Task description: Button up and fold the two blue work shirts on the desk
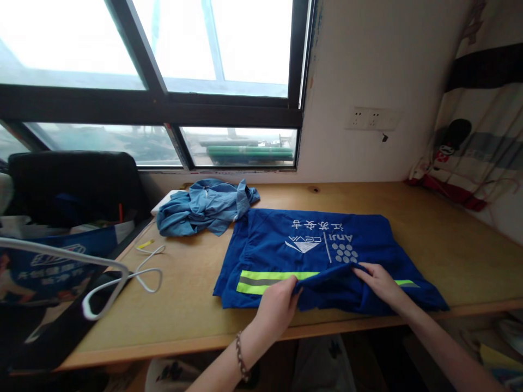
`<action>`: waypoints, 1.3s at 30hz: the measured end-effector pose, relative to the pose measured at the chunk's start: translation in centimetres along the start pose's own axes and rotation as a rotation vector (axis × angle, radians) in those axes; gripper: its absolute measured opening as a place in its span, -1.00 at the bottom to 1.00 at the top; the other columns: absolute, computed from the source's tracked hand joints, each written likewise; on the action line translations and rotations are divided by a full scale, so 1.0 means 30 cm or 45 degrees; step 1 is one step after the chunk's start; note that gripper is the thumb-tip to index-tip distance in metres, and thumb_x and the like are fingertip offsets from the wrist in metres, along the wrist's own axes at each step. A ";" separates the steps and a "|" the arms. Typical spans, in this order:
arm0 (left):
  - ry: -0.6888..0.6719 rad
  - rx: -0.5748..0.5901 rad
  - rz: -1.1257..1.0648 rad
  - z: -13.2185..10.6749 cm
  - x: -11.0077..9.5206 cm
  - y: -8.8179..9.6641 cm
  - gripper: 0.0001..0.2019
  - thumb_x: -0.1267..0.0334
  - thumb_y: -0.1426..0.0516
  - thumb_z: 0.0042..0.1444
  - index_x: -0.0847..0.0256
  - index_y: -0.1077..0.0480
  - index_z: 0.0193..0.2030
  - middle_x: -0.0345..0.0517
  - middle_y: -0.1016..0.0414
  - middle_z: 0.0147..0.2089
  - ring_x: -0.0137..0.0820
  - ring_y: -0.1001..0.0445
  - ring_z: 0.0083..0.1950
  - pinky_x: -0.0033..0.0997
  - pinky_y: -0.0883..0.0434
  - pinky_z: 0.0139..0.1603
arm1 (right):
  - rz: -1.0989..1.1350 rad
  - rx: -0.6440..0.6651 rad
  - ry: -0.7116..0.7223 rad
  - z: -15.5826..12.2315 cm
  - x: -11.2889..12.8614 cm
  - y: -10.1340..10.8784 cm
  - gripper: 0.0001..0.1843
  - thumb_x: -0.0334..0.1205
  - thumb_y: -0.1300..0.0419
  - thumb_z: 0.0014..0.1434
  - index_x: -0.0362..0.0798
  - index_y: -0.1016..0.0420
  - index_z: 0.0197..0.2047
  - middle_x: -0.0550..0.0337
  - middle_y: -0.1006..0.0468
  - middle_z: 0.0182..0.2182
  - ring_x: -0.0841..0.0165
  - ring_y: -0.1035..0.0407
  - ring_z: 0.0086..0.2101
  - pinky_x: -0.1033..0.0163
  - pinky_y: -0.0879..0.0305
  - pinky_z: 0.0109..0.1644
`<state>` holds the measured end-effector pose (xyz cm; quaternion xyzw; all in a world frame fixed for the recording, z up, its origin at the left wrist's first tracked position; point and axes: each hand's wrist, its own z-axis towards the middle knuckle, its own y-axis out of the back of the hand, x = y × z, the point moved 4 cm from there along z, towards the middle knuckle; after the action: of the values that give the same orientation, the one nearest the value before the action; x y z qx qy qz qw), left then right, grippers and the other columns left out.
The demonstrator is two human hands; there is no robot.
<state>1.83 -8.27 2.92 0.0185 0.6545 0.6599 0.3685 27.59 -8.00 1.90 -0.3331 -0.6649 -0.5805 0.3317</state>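
Note:
A dark blue work jacket lies folded on the wooden table, with white lettering and a logo that face away from me. A yellow-green reflective stripe crosses it near the front edge. My left hand, a bracelet at its wrist, is closed on the jacket's near edge over the stripe. Farther right, my right hand pinches the same edge with thumb and fingers. Between the two hands the fabric is lifted and bunched, covering the middle of the stripe.
A crumpled light blue garment lies behind the jacket to the left. A white cable and a white bent tube are at the table's left. Beyond stands a black chair. A patterned curtain hangs at the right.

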 end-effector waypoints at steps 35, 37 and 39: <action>-0.673 0.163 0.308 0.162 0.031 -0.070 -0.26 -0.26 0.15 -0.02 0.11 0.05 0.24 0.08 0.12 0.29 -0.07 0.16 0.28 0.11 0.12 0.16 | -1.268 -0.089 0.325 -0.086 -0.029 -0.187 -0.24 0.23 0.06 0.04 0.13 0.13 0.25 0.13 0.10 0.23 -0.12 0.09 0.11 -0.12 -0.16 -0.04; -0.797 0.186 0.317 0.192 0.047 -0.055 -0.30 -0.25 0.12 -0.02 0.03 0.02 0.22 -0.01 0.06 0.28 -0.12 0.17 0.28 0.09 0.19 0.18 | -1.293 -0.098 0.320 -0.118 -0.020 -0.191 -0.22 0.23 0.03 0.01 0.14 0.11 0.24 0.10 0.08 0.22 -0.13 -0.01 0.07 -0.10 -0.21 -0.10; -0.840 0.149 0.365 0.234 0.063 -0.042 -0.33 -0.24 0.07 -0.04 -0.05 -0.01 0.21 -0.10 0.04 0.28 -0.13 0.22 0.30 0.10 0.27 0.19 | -1.285 -0.068 0.320 -0.144 -0.009 -0.180 -0.22 0.22 -0.01 -0.01 0.18 0.10 0.24 0.08 0.05 0.21 -0.09 -0.12 0.01 -0.08 -0.23 -0.13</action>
<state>4.58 -1.51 1.94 0.3430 0.5278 0.6248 0.4620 23.51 -12.86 -0.84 0.0927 -0.6828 -0.7204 0.0791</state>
